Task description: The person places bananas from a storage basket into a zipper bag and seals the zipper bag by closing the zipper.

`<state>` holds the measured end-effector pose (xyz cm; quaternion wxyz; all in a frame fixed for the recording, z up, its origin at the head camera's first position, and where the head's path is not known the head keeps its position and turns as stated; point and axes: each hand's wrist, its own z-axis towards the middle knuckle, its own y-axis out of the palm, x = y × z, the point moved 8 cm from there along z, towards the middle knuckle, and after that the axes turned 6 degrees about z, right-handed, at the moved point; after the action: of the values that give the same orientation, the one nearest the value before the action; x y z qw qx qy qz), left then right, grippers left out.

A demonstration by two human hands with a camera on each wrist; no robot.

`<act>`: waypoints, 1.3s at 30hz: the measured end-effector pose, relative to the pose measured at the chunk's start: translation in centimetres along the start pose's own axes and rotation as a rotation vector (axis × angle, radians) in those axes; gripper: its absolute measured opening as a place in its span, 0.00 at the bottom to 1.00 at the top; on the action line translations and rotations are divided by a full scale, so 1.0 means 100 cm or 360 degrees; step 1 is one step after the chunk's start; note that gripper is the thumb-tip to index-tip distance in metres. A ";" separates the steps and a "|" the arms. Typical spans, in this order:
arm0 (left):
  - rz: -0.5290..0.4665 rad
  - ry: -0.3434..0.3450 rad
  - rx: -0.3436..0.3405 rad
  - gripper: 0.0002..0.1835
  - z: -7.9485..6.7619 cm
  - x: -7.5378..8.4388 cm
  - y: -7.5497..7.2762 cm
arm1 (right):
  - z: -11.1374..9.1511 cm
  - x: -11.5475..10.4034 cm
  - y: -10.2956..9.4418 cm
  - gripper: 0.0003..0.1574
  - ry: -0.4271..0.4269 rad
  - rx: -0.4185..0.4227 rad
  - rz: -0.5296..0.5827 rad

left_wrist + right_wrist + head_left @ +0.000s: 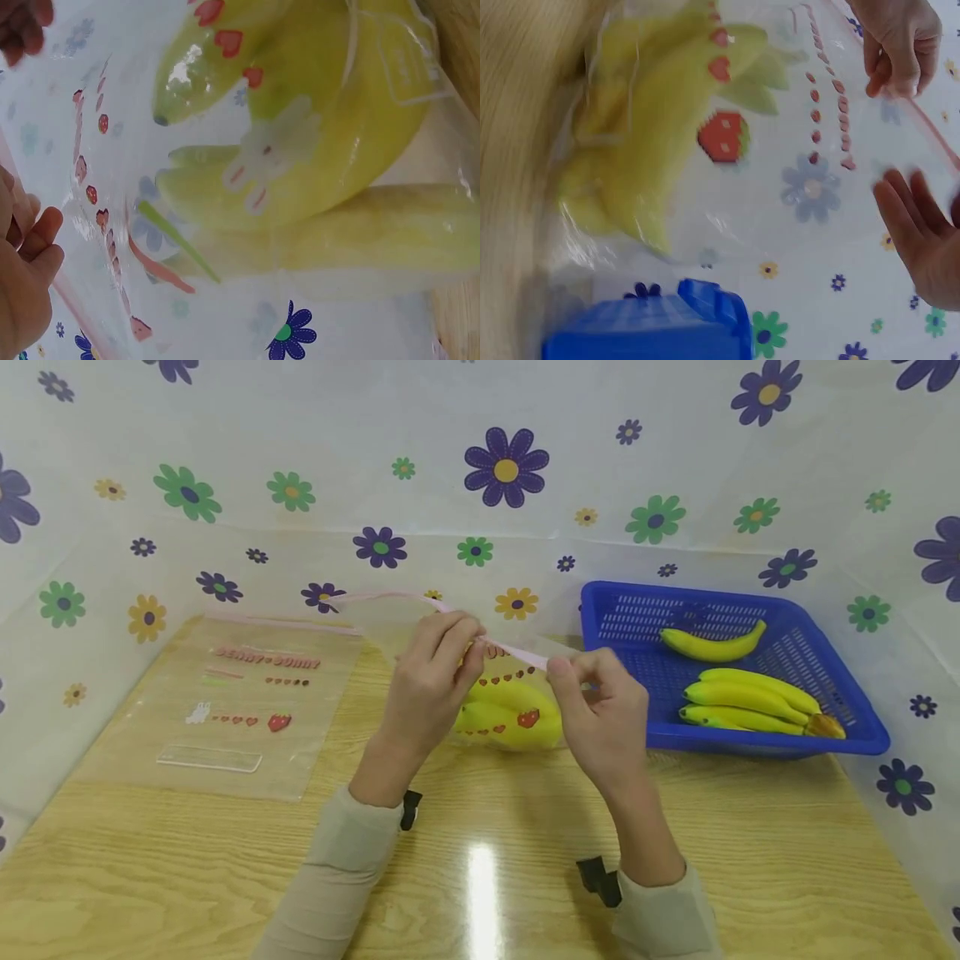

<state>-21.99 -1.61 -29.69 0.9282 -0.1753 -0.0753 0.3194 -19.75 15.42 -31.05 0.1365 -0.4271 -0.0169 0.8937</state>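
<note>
A clear zip bag [510,702] with a pink closure strip stands on the table with yellow bananas [506,727] inside. Printed on it are red hearts, a strawberry and, in the left wrist view, a white bunny [274,146]. My left hand [431,672] pinches the pink strip near the middle of the bag's top. At the strip's right end, my right hand [607,714] grips it between thumb and curled index finger. The strip's left part arches up loosely beyond my left hand. Bananas show through the film in the right wrist view.
A second, flat zip bag [247,760] lies on the wooden table [420,877] at left. At right stands a blue basket [615,668] holding a single banana [712,645] and a bunch of bananas [750,702]. A flower-patterned sheet [435,427] hangs behind and at the sides.
</note>
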 end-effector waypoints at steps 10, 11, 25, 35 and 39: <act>-0.0005 0.0127 0.0043 0.08 0.006 0.025 0.003 | -0.004 -0.019 0.021 0.20 -0.0398 -0.0256 -0.0532; -0.0004 0.0137 0.0053 0.07 0.006 0.026 0.003 | -0.004 -0.020 0.020 0.17 -0.0452 -0.0214 -0.0537; 0.0040 0.0105 0.0039 0.04 0.005 0.014 -0.003 | -0.003 -0.022 0.019 0.11 -0.0633 -0.0020 -0.0376; 0.0000 0.0155 0.0066 0.04 0.002 0.024 -0.002 | -0.003 -0.019 0.025 0.11 -0.0567 -0.0089 -0.0233; 0.0025 0.0125 0.0056 0.05 0.004 0.018 -0.005 | -0.002 -0.021 0.022 0.07 -0.0586 -0.0029 -0.0235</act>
<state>-20.37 -0.71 -29.14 0.9309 -0.1718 -0.0318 0.3208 -18.82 12.71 -29.89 0.1924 -0.2551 -0.0811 0.9441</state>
